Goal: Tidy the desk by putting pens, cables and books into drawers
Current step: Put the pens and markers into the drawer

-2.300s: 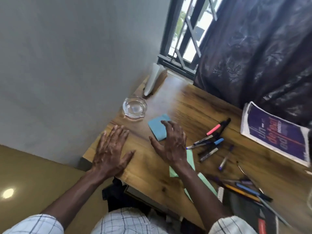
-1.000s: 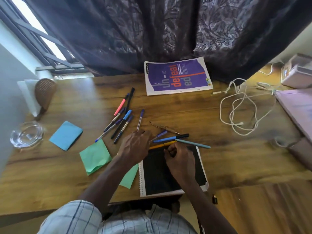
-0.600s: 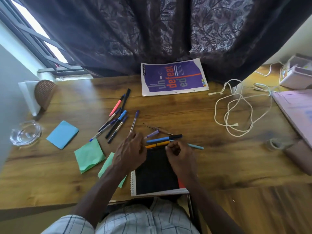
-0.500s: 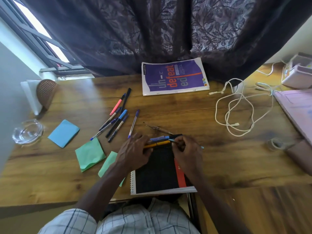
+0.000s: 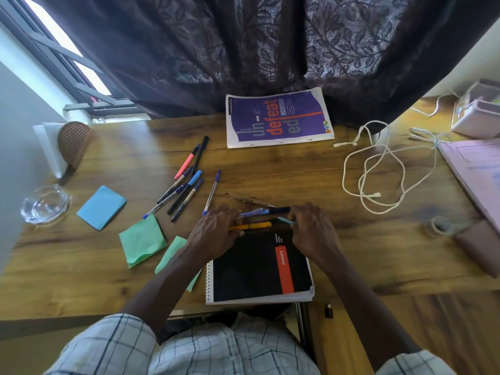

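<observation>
Since the frame half a second earlier, the right hand (image 5: 313, 231) has slid clear of the black spiral notebook (image 5: 251, 274), uncovering its full orange strip.

Head view. Both hands sit at the notebook's far edge and hide it.
- **Left hand (image 5: 216, 234):** The fingers are bent over the left ends of the yellow pen (image 5: 251, 226) and the blue pen (image 5: 266, 211). They touch both pens, but a grip cannot be confirmed.
- **Right hand:** The fingers curl over the right ends, and the light-blue pen (image 5: 286, 220) runs under them. The grip likewise cannot be determined.

A thin brown item (image 5: 251, 200) just beyond is hard to identify. More pens (image 5: 184, 185) lie loose to the left on the worktop (image 5: 297, 171). The white cable (image 5: 378, 169) lies well apart to the right. Pink items (image 5: 473, 171) at the right are cut off by the frame edge.

Legible text:
- **Orange strip:** It reads "Luxor". The white lines above it are too small to read.
- **Purple book (image 5: 278, 117):** It lies by the curtain (image 5: 243, 50) and reads "un-defeated", with "classmate" at the edge.
</observation>
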